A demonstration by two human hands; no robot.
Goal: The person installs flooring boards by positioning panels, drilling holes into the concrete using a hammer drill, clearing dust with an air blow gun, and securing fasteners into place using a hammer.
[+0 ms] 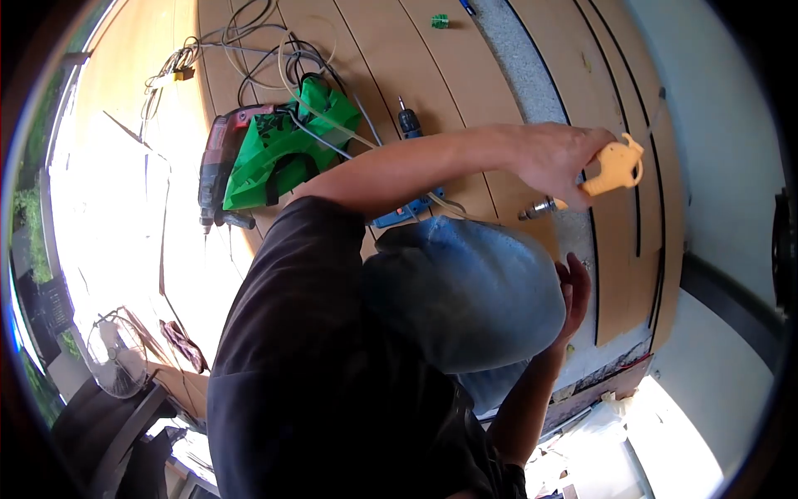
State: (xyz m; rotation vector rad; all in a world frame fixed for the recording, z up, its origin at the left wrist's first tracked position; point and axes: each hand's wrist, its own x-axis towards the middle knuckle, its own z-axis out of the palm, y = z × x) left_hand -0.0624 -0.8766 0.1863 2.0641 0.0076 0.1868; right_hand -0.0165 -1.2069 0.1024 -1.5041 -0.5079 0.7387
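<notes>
My left hand (pixel 559 162) is wrapped round the handle of a yellow air blow gun (pixel 619 166). Its thin nozzle points away toward the wall, and a metal hose coupling (pixel 536 208) sits at the handle's lower end. My bent knee (pixel 474 291), in worn blue jeans, rises below that arm. Beside the knee, my right hand (pixel 575 295) has its fingers loosely bent and apart, and I see nothing held in it. Brown panels (pixel 615 283) with dark gaps lie past both hands, along a grey speckled strip (pixel 519 66).
A red and black power drill (pixel 224 158) lies by a crumpled green sheet (pixel 283 158) and tangled cables (pixel 274 50). Near my left forearm are a drill-like tool with a bit (pixel 407 121) and a blue tool (pixel 407 212). A fan (pixel 116 358) stands lower left.
</notes>
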